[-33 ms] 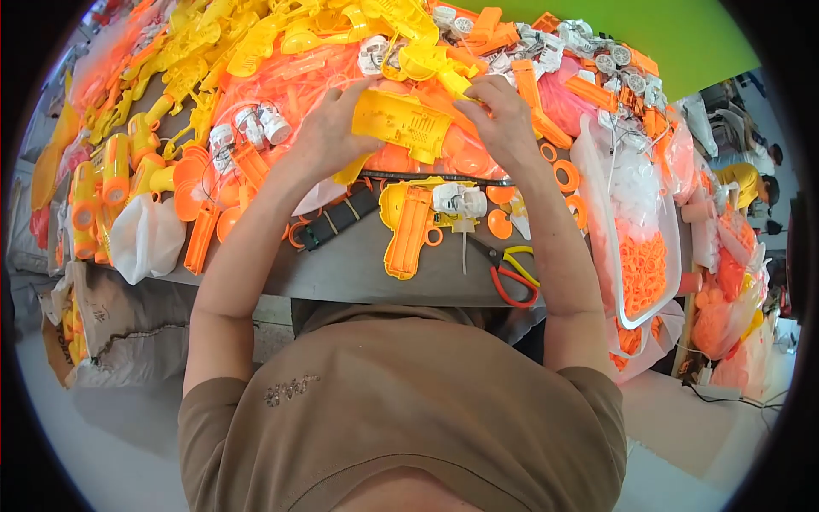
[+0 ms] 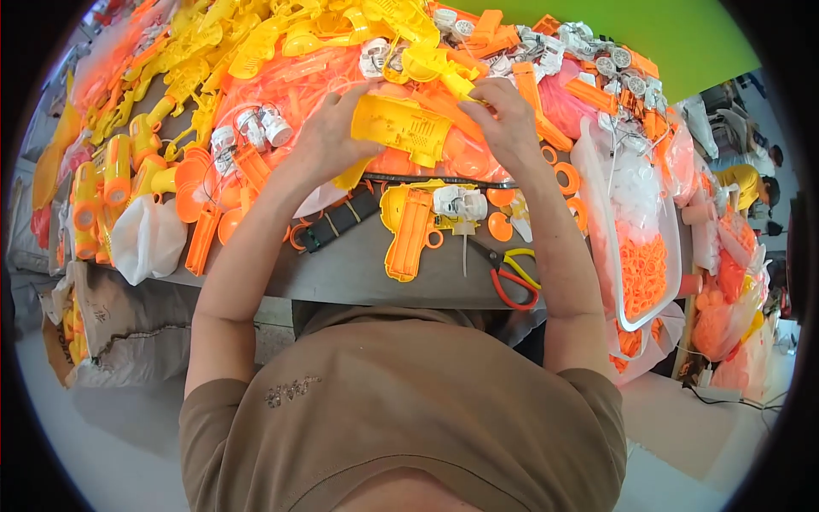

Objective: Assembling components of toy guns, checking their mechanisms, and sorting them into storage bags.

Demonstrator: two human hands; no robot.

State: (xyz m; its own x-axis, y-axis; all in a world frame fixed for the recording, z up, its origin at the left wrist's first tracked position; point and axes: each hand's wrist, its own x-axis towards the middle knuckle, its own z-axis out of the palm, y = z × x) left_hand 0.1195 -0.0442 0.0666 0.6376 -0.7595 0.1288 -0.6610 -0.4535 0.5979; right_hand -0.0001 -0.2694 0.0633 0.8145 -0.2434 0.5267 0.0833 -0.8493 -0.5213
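Observation:
My left hand [image 2: 328, 141] grips a yellow plastic toy-gun shell half [image 2: 401, 124] by its left end, its ribbed inner side showing. My right hand [image 2: 505, 119] is bent with its fingertips close together, beside the tip of a yellow tube-shaped piece [image 2: 459, 84]; what is between the fingers cannot be made out. Below the hands, on the grey table [image 2: 341, 277], lies another yellow shell half [image 2: 394, 205] with an orange grip part [image 2: 413, 224] and a white motor unit [image 2: 461, 202] in it. Red-and-yellow-handled pliers [image 2: 512, 277] rest to its right.
Yellow shells [image 2: 256, 47] and orange parts [image 2: 281, 72] are heaped at the back. White motor units [image 2: 627, 64] lie at far right. A clear bin [image 2: 674, 256] holds small orange rings. A dark strap-bound bundle [image 2: 341, 220] and a white bag [image 2: 147, 239] lie left.
Both hands and the yellow shell half have shifted only very slightly; the hold on the shell looks the same.

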